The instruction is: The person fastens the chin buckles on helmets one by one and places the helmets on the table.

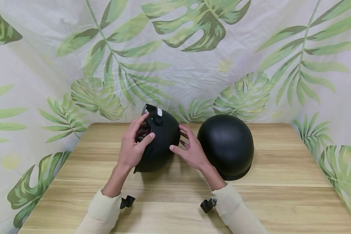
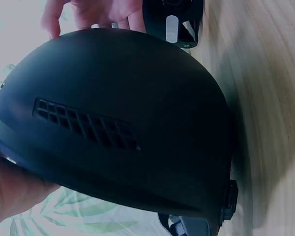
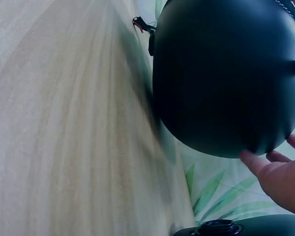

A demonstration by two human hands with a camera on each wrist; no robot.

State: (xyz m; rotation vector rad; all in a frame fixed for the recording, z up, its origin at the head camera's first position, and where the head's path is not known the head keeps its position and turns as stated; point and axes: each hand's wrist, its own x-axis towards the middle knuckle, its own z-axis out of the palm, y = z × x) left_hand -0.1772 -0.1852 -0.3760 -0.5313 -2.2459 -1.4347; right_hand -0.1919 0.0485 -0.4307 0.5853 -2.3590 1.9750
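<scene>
A matte black helmet (image 1: 163,143) is tipped on its side, its opening toward the left. My left hand (image 1: 133,144) grips its rim, with the thumb on the outer shell and other fingers partly hidden inside the opening. Near that rim are a round black knob (image 1: 157,120) and a white patch. In the left wrist view the shell shows a slotted vent (image 2: 86,123) and, below, part of a strap (image 2: 179,227). My right hand (image 1: 191,149) touches the crown with spread fingertips and thumb. Close by on the right, a second black helmet (image 1: 226,146) rests dome up.
Both helmets are on a wood-grain table (image 1: 280,195), the second one toward its right half. A leaf-printed cloth (image 1: 193,81) hangs behind and at both sides. Small black devices (image 1: 127,202) are worn at both sleeves.
</scene>
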